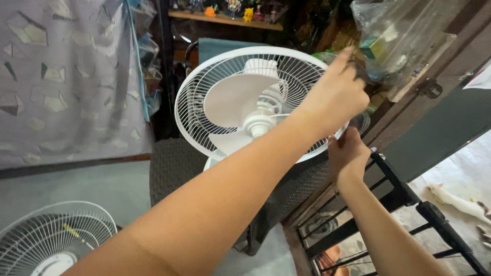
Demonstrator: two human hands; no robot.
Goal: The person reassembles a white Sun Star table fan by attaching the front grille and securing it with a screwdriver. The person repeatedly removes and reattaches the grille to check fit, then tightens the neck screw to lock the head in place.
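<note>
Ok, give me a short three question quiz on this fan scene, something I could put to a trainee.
1. True or false: the front grille has been taken off the white fan, so its blades are bare.
2. Where is the right hand? A) on the floor B) at the lower right rim of the fan's rear guard C) on the shelf
3. What lies at the bottom left of the picture?

Key:
1. True. The blades show with no wires in front of them.
2. B. It sits just below the left hand, which reaches across to the same side of the rim.
3. A separate white wire fan grille, lying on the floor.
</note>
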